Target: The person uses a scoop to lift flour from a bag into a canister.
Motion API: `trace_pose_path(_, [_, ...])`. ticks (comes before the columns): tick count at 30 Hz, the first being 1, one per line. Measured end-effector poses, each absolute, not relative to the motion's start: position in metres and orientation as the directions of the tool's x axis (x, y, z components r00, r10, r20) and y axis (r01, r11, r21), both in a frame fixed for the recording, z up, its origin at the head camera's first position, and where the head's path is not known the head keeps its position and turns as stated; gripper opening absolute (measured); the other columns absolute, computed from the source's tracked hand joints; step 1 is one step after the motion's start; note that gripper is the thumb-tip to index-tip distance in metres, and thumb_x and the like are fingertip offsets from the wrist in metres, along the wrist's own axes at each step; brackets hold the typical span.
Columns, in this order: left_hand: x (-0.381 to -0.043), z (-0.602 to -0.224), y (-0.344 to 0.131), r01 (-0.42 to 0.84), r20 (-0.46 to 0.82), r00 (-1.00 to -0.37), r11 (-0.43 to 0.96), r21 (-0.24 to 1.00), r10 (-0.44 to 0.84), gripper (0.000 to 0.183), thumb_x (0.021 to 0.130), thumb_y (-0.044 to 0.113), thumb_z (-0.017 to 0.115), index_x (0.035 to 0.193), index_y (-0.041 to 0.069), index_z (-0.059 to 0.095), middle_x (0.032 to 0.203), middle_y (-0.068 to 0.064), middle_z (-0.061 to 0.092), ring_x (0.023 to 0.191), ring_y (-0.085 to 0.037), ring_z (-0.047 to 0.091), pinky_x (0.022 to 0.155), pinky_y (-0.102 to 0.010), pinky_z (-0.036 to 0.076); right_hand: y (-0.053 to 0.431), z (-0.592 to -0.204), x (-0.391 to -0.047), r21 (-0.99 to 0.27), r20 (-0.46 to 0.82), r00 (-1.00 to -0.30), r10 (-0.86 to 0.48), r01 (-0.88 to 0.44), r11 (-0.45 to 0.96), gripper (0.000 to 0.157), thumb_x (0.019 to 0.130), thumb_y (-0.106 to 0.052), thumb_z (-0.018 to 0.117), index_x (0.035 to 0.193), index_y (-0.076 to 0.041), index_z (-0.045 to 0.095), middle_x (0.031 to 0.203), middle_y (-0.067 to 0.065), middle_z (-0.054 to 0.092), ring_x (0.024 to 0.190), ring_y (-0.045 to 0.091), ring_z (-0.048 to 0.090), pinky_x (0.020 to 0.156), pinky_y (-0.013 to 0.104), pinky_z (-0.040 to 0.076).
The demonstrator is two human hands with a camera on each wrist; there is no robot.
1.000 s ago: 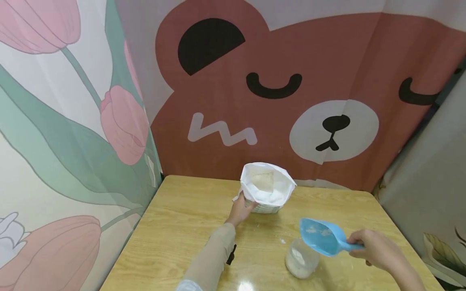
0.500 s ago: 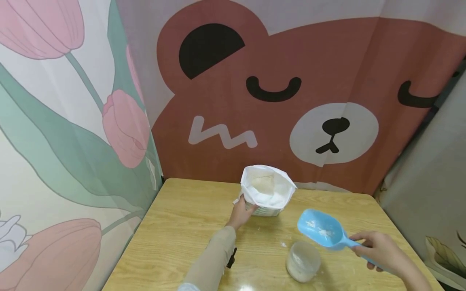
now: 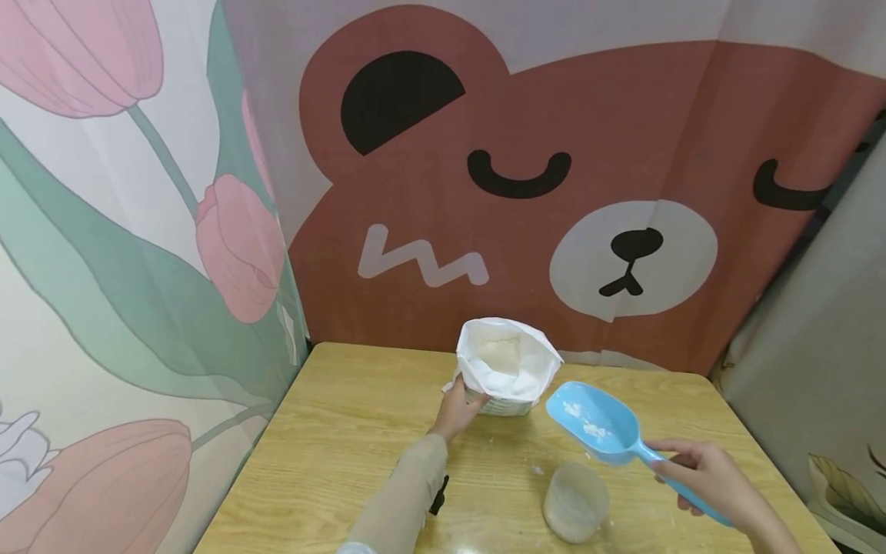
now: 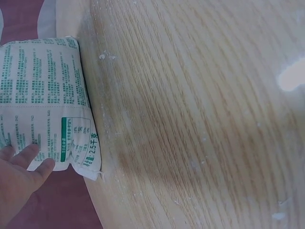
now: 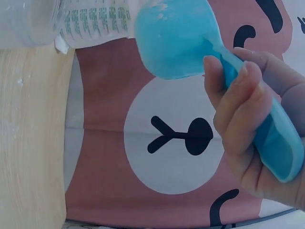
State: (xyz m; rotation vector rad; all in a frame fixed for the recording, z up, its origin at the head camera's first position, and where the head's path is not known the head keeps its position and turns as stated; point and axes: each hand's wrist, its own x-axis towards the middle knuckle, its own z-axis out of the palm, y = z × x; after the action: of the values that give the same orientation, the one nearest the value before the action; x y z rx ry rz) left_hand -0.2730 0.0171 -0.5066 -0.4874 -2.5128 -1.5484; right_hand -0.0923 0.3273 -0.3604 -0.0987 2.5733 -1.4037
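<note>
A white paper bag of flour (image 3: 511, 385) stands unfolded at the back of the table, pale powder showing inside. My left hand (image 3: 457, 409) grips its lower left side, thumb across the front; the left wrist view shows fingertips against the bag's green print (image 4: 35, 81). With curled fingers my right hand (image 3: 713, 473) holds a blue scoop (image 3: 598, 419) by its handle. Streaks of white powder cling inside the scoop's bowl, which is raised between the bag and a clear jar (image 3: 576, 504). Whitish content shows through the jar's wall.
The wooden table (image 3: 325, 462) carries scattered specks of powder. Behind it hangs a curtain with a bear print (image 3: 415, 208); a tulip-print curtain (image 3: 138, 308) closes off the left side. A small black thing (image 3: 439, 496) shows beside the left sleeve.
The scoop has swung from over the jar up and leftward towards the bag, its bowl turning from tipped to face up. The left hand stays on the bag; the jar stays put.
</note>
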Motion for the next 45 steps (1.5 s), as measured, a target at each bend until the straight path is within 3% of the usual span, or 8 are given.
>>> trace_pose_path(13, [-0.273,-0.513,0.016,0.354,0.305,-0.935,0.42,0.836,0.182,0.072,0.083,0.041,0.06,0.135,0.002,0.031,0.124,-0.019,0.048,0.112,-0.031,0.047,0.09,-0.044,0.038,0.304,-0.361,-0.103,-0.856,-0.083,-0.989,-0.125,0.006,0.517,0.048,0.087,-0.018,0.059,0.12,0.013,0.048,0.071,0.01,0.06,0.044,0.015,0.049,0.04,0.029,0.044])
trace_pose_path(18, [-0.272,-0.513,0.017,0.337,0.276,-0.94,0.417,0.844,0.201,0.071,0.083,0.044,0.058,0.138,0.008,0.031,0.128,-0.013,0.046,0.116,-0.028,0.044,0.093,-0.043,0.036,0.296,-0.363,-0.107,-0.864,-0.079,-0.989,-0.126,0.005,0.504,0.047,0.087,-0.017,0.06,0.121,0.013,0.047,0.07,0.01,0.059,0.044,0.015,0.049,0.04,0.029,0.044])
trace_pose_path(25, [-0.275,-0.513,0.017,0.363,0.287,-0.929,0.441,0.821,0.232,0.054,0.085,0.046,0.055,0.129,0.016,0.046,0.124,-0.002,0.051,0.114,-0.022,0.046,0.09,-0.042,0.039,0.288,-0.362,-0.113,-0.873,-0.064,-0.987,-0.145,-0.016,0.488,0.047,0.086,-0.018,0.06,0.12,0.012,0.048,0.071,0.012,0.059,0.044,0.015,0.049,0.039,0.029,0.044])
trace_pose_path(37, [-0.277,-0.511,0.015,0.396,0.321,-0.918,0.472,0.788,0.234,0.052,0.085,0.045,0.055,0.127,0.014,0.049,0.12,-0.004,0.054,0.11,-0.023,0.05,0.087,-0.042,0.041,0.279,-0.36,-0.126,-0.859,-0.037,-0.991,-0.125,-0.032,0.51,0.046,0.086,-0.019,0.061,0.121,0.009,0.05,0.072,0.011,0.06,0.045,0.018,0.051,0.041,0.031,0.046])
trace_pose_path(45, [-0.277,-0.511,0.015,0.381,0.308,-0.924,0.492,0.782,0.226,0.054,0.085,0.047,0.054,0.129,0.015,0.047,0.121,-0.005,0.054,0.109,-0.024,0.05,0.086,-0.043,0.042,0.264,-0.358,-0.139,-0.82,0.054,-0.994,-0.099,-0.101,0.563,0.04,0.086,-0.013,0.061,0.12,0.007,0.053,0.067,0.008,0.059,0.044,0.02,0.052,0.039,0.03,0.044])
